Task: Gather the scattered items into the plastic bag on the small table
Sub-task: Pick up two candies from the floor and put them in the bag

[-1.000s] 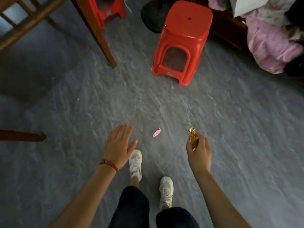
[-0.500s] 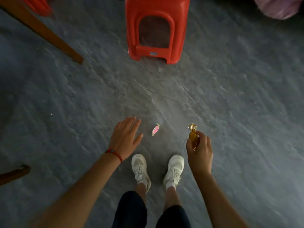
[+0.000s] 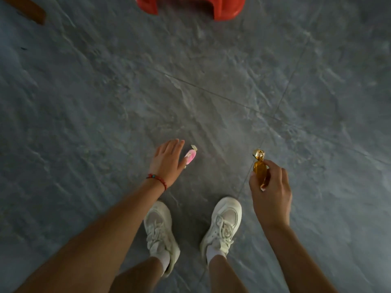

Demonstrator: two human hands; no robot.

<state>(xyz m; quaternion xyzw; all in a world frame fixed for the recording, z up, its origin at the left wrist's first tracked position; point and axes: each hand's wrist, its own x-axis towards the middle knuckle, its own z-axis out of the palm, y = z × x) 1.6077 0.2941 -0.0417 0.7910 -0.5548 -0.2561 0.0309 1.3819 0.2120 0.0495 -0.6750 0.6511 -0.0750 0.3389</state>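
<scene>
Grey floor (image 3: 211, 85): left hand (image 3: 167, 159), fingers spread, reaches pink candy (image 3: 190, 156); right hand (image 3: 270, 187) grips gold candy (image 3: 259, 166); next, pinch

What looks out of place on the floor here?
A pink wrapped candy lies on the grey floor by the white shoes; the left hand reaches it. The right hand holds a gold candy.

floor (image 3: 105, 102): under everything | wrapped candy (image 3: 190, 155): on floor, ahead of left shoe (image 3: 161, 233), just right of left hand (image 3: 167, 159), thumb at it | second candy (image 3: 260, 170): in right hand (image 3: 269, 187), above right shoe (image 3: 222, 225) | stool (image 3: 222, 9): far ahead, top edge | wooden leg (image 3: 31, 9): top left corner
</scene>
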